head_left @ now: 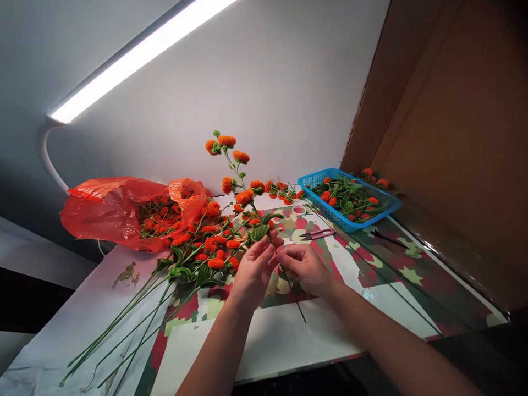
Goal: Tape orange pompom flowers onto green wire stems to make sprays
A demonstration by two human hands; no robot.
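Note:
An artificial flower stem with fuzzy orange blooms and green leaves stands upright above the table. My left hand is closed around its lower part, just below the leaves. My right hand pinches close beside it, fingertips together at the stem; whether it holds the stem or something thin on it is hidden. The dark lower end of the stem pokes out below my hands. To the left lies a pile of similar orange flower stems, their long green stalks reaching toward the near left edge.
A red plastic bag of orange flowers sits at the left. At the right stands a blue basket of flowers and leaves. Thread snips and a tape roll lie between. A lamp hangs above; cardboard walls the right.

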